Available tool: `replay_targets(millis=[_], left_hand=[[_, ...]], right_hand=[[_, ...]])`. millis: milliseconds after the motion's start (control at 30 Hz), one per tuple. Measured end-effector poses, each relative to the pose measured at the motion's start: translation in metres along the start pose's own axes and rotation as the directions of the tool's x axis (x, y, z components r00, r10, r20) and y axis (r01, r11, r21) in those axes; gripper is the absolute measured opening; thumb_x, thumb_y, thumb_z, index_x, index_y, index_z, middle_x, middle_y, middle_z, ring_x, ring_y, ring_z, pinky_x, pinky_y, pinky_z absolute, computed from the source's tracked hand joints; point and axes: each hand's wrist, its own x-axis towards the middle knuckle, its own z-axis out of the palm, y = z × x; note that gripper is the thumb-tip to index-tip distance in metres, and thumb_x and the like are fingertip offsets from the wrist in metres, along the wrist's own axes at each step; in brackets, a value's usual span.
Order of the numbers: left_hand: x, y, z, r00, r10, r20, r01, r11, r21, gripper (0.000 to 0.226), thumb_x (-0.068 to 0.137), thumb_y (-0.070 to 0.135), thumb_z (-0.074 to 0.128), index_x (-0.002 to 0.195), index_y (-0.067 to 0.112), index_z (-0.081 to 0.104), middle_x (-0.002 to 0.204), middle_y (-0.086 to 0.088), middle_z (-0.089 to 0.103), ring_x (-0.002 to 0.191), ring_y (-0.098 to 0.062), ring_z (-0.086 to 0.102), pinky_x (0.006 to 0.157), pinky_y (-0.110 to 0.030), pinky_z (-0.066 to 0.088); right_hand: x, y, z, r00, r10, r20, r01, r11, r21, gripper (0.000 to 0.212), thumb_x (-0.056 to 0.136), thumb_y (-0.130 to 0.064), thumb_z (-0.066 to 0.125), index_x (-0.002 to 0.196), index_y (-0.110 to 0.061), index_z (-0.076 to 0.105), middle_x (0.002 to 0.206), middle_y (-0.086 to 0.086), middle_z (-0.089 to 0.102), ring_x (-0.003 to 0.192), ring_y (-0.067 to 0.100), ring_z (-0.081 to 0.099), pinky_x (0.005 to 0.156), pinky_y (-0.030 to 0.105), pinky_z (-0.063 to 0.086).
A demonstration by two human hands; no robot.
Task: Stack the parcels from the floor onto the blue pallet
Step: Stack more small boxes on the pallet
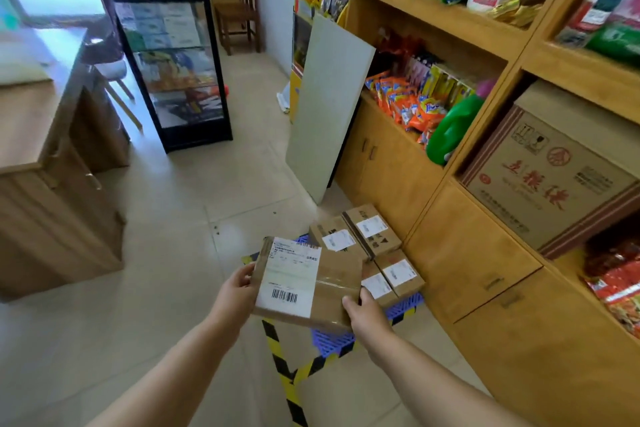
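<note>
Cardboard parcel w/ a white shipping label sits in both your hands, held flat above the blue pallet. Your left hand grips its left edge, thumb on top, fingers curled under. Your right hand grips the near right corner, thumb on top too. So 2 hands, 1 parcel held.

On the pallet you've got 4 parcels already, packed touching in a 2x2 block on the far side, each w/ 1 white label up. Near part of the pallet shows bare blue grid. Yellow-black tape marks the floor round the pallet, 2 strips meeting at a corner nr you.

Wooden shelving stands right beside the pallet; 1 pale board leans vs it.
</note>
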Motion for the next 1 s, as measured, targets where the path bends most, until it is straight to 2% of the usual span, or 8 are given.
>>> replay_targets(millis=[67,233,333,433,633,733,900,1000], left_hand=[[0.023,0.011,-0.008,1.000,-0.009,-0.006,0.009,1.000,-0.009,0.045,0.091,-0.003,0.050,0.132,0.014,0.049,0.095,-0.002,0.066,0.080,-0.018,0.065,0.065,-0.029,0.051],[0.082,0.044,-0.034,1.000,-0.019,0.025,0.018,1.000,0.012,0.043,0.091,-0.003,0.050,0.130,0.015,0.049,0.095,-0.004,0.067,0.081,-0.020,0.066,0.070,-0.033,0.054],[0.124,0.066,-0.061,0.998,-0.028,0.063,0.024,0.998,0.058,0.043,0.090,-0.001,0.053,0.131,0.014,0.050,0.101,-0.006,0.068,0.087,-0.022,0.067,0.080,-0.040,0.055],[0.172,0.090,-0.089,0.993,-0.028,0.114,0.015,0.993,0.114,0.043,0.091,0.002,0.053,0.131,0.016,0.051,0.103,-0.006,0.069,0.091,-0.023,0.067,0.087,-0.044,0.054],[0.261,0.128,-0.120,0.975,-0.048,0.217,-0.005,0.971,0.237,0.038,0.092,0.009,0.050,0.128,0.023,0.055,0.101,0.000,0.072,0.091,-0.021,0.069,0.088,-0.045,0.054],[0.301,0.136,-0.119,0.963,-0.086,0.256,-0.003,0.945,0.327,0.038,0.092,0.012,0.048,0.127,0.028,0.055,0.104,0.001,0.071,0.095,-0.022,0.067,0.089,-0.048,0.054],[0.360,0.143,-0.091,0.953,-0.111,0.283,-0.016,0.912,0.410,0.026,0.089,0.019,0.049,0.097,0.040,0.062,0.097,0.002,0.071,0.091,-0.026,0.068,0.086,-0.053,0.054],[0.394,0.149,-0.067,0.947,-0.128,0.296,-0.018,0.896,0.443,0.024,0.091,0.022,0.050,0.106,0.037,0.060,0.099,0.002,0.070,0.090,-0.028,0.068,0.084,-0.053,0.054]], right_hand=[[0.021,-0.018,0.008,1.000,0.011,-0.005,-0.011,1.000,-0.023,0.036,0.100,-0.028,0.040,0.134,-0.019,0.042,0.125,0.002,0.055,0.111,0.022,0.053,0.092,0.033,0.044],[0.064,-0.064,0.034,0.999,0.052,-0.015,-0.052,0.999,0.011,0.035,0.099,-0.028,0.042,0.132,-0.016,0.045,0.117,0.000,0.058,0.108,0.021,0.055,0.093,0.035,0.047],[0.086,-0.096,0.059,0.997,0.070,-0.025,-0.070,0.997,0.030,0.034,0.099,-0.028,0.044,0.130,-0.016,0.046,0.113,-0.002,0.058,0.110,0.022,0.055,0.095,0.037,0.048],[0.110,-0.125,0.088,0.995,0.091,-0.044,-0.089,0.995,0.038,0.042,0.097,-0.031,0.046,0.135,-0.014,0.044,0.129,0.005,0.055,0.117,0.024,0.054,0.101,0.042,0.046],[0.147,-0.172,0.135,0.975,0.176,-0.134,-0.158,0.978,0.134,0.043,0.097,-0.031,0.046,0.136,-0.013,0.043,0.131,0.004,0.054,0.117,0.023,0.053,0.102,0.040,0.045],[0.161,-0.186,0.143,0.960,0.227,-0.163,-0.203,0.967,0.156,0.046,0.098,-0.030,0.045,0.140,-0.011,0.038,0.135,0.005,0.049,0.121,0.023,0.050,0.102,0.037,0.043],[0.197,-0.193,0.135,0.922,0.311,-0.231,-0.265,0.941,0.211,0.047,0.099,-0.026,0.043,0.137,-0.001,0.036,0.140,0.016,0.044,0.126,0.031,0.045,0.106,0.043,0.039],[0.233,-0.188,0.128,0.908,0.348,-0.234,-0.287,0.922,0.261,0.049,0.098,-0.027,0.044,0.141,-0.005,0.034,0.140,0.012,0.044,0.124,0.028,0.047,0.103,0.039,0.042]])
